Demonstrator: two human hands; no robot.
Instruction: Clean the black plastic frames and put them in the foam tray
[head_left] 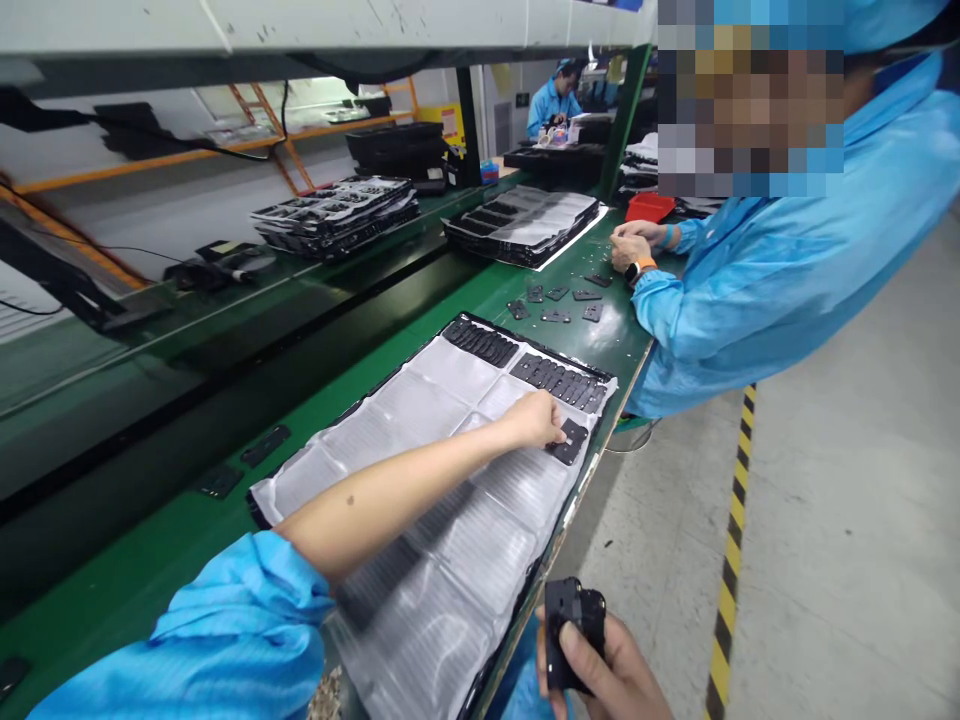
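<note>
My left hand (534,420) reaches across the lined tray (450,470), its fingers pinched at the edge of a black flat part (573,441) near the tray's right side. Rows of similar black parts (559,380) fill two compartments at the far end. White sheet covers the nearer compartments. Low at the right, beyond the bench edge, my right hand (611,670) is closed around a small stack of black flat parts (571,632), with the thumb pressed on its face.
Loose black parts (556,316) lie on the green bench (420,335) past the tray; two more (265,446) are left of it. A co-worker's hands (637,247) work at the far right. Stacked trays (525,225) stand behind. A shelf (300,30) overhangs the bench.
</note>
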